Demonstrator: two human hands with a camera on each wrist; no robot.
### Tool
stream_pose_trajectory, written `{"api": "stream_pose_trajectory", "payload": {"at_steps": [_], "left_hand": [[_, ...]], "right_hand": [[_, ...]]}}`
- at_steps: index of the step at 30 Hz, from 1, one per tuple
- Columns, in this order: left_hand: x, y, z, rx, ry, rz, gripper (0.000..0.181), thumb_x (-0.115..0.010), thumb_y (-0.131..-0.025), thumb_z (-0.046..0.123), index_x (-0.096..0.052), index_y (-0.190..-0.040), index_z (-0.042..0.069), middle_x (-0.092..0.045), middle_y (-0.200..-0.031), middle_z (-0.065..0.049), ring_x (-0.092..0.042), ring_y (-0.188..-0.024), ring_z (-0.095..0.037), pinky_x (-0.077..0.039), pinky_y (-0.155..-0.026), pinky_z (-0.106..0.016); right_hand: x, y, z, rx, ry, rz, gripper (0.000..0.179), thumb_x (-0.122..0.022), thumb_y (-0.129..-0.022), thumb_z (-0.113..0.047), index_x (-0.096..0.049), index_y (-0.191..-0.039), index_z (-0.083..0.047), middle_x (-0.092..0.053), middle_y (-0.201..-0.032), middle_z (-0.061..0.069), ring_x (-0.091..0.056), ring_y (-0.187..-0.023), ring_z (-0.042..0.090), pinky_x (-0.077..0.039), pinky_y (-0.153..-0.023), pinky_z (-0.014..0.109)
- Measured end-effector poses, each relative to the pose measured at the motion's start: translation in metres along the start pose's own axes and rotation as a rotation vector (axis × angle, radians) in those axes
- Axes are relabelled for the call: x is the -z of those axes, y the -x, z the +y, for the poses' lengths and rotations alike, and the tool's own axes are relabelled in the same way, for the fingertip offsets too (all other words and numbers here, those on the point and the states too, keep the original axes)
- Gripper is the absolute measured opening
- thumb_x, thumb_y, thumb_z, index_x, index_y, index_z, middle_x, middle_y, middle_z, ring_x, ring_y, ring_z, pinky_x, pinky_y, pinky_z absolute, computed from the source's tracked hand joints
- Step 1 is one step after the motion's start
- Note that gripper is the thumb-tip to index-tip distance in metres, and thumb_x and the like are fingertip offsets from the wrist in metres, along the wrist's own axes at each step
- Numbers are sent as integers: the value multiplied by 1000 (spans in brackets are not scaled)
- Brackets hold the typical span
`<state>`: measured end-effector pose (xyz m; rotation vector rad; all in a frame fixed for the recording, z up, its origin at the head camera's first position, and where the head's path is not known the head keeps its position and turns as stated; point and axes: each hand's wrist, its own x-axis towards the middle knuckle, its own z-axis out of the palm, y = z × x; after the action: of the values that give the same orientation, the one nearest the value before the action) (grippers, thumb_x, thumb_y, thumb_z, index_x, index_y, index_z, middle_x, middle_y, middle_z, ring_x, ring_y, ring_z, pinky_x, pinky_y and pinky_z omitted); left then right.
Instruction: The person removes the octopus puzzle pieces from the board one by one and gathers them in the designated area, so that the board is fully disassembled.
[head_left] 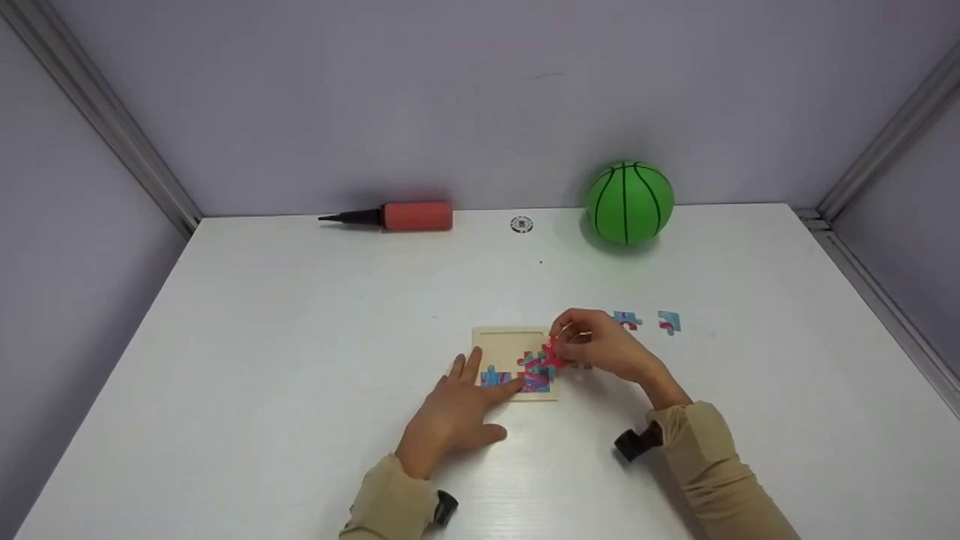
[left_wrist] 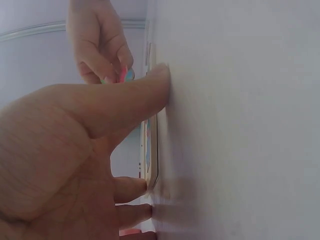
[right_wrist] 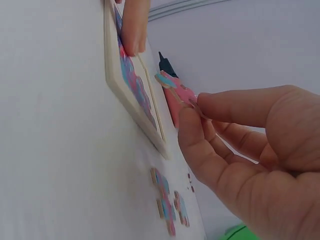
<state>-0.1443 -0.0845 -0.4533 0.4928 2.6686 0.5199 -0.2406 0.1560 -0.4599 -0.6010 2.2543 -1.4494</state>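
Observation:
A square wooden puzzle tray (head_left: 504, 343) lies on the table with several joined pink, blue and purple jigsaw pieces (head_left: 537, 385) along its near and right side. My left hand (head_left: 456, 411) rests over the tray's left side with fingers spread, the index finger reaching onto the pieces. In the left wrist view its thumb (left_wrist: 125, 100) extends beside the tray's edge. Between thumb and fingertips, my right hand (head_left: 606, 346) pinches a pink and blue jigsaw piece (right_wrist: 179, 91). The right wrist view shows this piece tilted and raised above the tray.
Loose jigsaw pieces (head_left: 670, 322) lie right of the tray, some partly behind the right hand. Along the back wall are a red hand pump (head_left: 417, 216), a round black-and-white marker (head_left: 521, 224) and a green ball (head_left: 630, 203). Walls border the white table (head_left: 300, 337).

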Motion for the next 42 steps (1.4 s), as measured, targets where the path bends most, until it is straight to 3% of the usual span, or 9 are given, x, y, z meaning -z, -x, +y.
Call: {"api": "stream_pose_trajectory", "payload": {"at_steps": [9,19,26,34,42], "left_hand": [[-2,1,-1,8,19,7,63,-69,-86,34,-44,-144,34,-8,-157,-24,-11,-141,-47,-26,-108,-58],[-2,1,-2,-5,19,21,62,-67,-86,32,-44,-144,33,-8,-157,-25,-11,-141,-48,-25,-108,-59],[-2,2,-2,2,24,21,63,-68,-86,33,-44,-144,34,-7,-156,-26,-11,-141,-48,-26,-107,-59],[-2,1,-1,-7,24,28,62,-68,-86,32,-45,-144,31,-8,-156,-26,-12,-141,-49,-26,-107,-59],[-2,0,0,-2,32,7,63,-68,-86,32,-44,-145,31,-6,-157,-25,-10,-141,-48,-24,-108,-59]], "right_hand": [[36,29,11,-83,-7,75,17,-61,-90,-2,-58,-106,3,-59,-92,14,-63,-80,24,-56,-75,32],[67,50,31,-95,51,127,21,-62,-90,-2,-59,-110,5,-59,-96,15,-59,-86,21,-54,-73,28],[67,51,38,-119,89,148,20,-66,-89,-7,-61,-107,2,-60,-97,14,-56,-87,23,-53,-69,27],[65,55,36,-157,223,256,23,-71,-86,-12,-63,-104,1,-65,-93,14,-58,-77,21,-50,-60,28],[66,56,41,-158,261,280,19,-72,-84,-10,-65,-99,0,-65,-89,11,-56,-79,21,-48,-60,27]]}}
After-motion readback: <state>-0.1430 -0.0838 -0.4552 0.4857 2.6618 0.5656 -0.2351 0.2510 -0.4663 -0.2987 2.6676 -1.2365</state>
